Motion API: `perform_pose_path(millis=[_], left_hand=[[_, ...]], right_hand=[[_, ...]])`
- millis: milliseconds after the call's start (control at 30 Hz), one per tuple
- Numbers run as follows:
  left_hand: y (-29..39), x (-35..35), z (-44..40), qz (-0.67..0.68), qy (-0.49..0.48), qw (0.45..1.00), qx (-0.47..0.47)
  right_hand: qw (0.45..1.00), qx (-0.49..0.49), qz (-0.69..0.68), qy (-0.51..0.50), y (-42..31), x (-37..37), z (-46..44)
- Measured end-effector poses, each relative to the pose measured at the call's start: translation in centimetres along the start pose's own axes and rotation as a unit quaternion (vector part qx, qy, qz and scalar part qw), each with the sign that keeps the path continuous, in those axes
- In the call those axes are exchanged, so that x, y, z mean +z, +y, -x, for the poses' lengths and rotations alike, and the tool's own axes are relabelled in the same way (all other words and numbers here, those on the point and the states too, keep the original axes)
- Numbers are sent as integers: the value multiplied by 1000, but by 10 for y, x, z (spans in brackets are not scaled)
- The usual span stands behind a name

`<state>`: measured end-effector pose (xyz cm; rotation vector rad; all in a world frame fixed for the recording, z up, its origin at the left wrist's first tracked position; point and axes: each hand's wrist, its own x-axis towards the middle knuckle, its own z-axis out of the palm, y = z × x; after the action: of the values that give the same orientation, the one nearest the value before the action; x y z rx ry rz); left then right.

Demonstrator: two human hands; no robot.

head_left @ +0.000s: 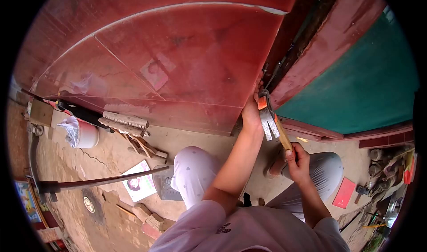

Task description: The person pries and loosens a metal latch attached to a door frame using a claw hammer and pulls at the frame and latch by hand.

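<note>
A claw hammer (272, 118) with a wooden handle and an orange band near its head is gripped low on the handle by my right hand (298, 162). Its head tilts up toward the gap between the red tiled wall and the door frame. My left hand (252, 110) is raised along the edge of the red tiled wall (195, 60), fingers drawn together at the gap. A small dark piece shows by the fingertips, too small to name. The hammer head covers part of that hand. The reddish door frame (329, 34) borders a green panel (356, 83).
To the left are a white bucket (88, 135), rough wooden pieces (126, 120), a picture sheet (137, 180) and a long curved bar (106, 178). A red booklet (344, 193) lies at right, near piled tools and scrap (384, 172). Bricks (149, 215) lie lower left.
</note>
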<state>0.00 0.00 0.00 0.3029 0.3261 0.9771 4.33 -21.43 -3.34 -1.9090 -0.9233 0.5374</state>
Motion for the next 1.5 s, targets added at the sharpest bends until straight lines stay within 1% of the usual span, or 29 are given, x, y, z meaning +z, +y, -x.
perform_pose_path(millis=[33,100,167,267,367,400,467,500,567,600,733,767,867,933,1033,1167,1267,1333,1433,1467,1500], left_hand=[[1,1,1,23,8,1000,0],[-2,3,1,20,16,1000,8],[-5,1,-3,-41,8,999,25],[-11,-15,-6,-10,-58,997,46],[-11,-10,-10,3,-80,994,77],[-12,-10,-11,0,-66,996,67],[-14,-11,-13,-7,-39,998,49],[-12,-8,-13,21,-20,999,35],[-9,-1,-10,76,21,997,6],[-8,0,-9,75,25,997,4],[-9,2,-8,70,25,997,7],[-9,1,-7,67,21,997,11],[-10,-14,-12,14,-38,999,4],[-14,-19,-16,15,-65,997,45],[-19,-20,-16,26,-92,992,84],[-17,-18,-11,49,-141,984,95],[-11,-12,-8,40,-105,992,58],[-13,-15,-9,39,-108,991,66],[-14,-17,-11,44,-125,989,60],[-13,-17,-12,47,-131,989,55],[-14,-17,-12,45,-112,992,48]], right_hand=[[1000,-3,-3,5,1,3,1],[1000,-23,4,18,-1,2,2],[997,-59,16,38,-4,5,-1],[999,-11,13,31,-34,7,-3],[991,32,-128,-22,-22,22,4],[977,55,-202,-48,-31,29,8],[956,83,-277,-40,-28,43,15],[944,97,-314,-36,-27,49,17],[934,106,-339,-28,-31,52,19],[933,109,-342,-25,-32,53,20],[947,103,-304,-4,-27,50,22],[958,97,-269,0,-27,50,21],[985,65,-162,15,-29,51,20],[995,27,-89,28,-29,57,20],[992,37,-118,21,-28,66,17],[992,27,-110,48,-34,73,12],[991,12,-95,92,-40,82,6],[989,11,-93,114,-46,91,3],[991,22,-84,102,-46,96,3],[990,24,-103,90,-44,96,3],[989,26,-122,78,-41,95,2]])
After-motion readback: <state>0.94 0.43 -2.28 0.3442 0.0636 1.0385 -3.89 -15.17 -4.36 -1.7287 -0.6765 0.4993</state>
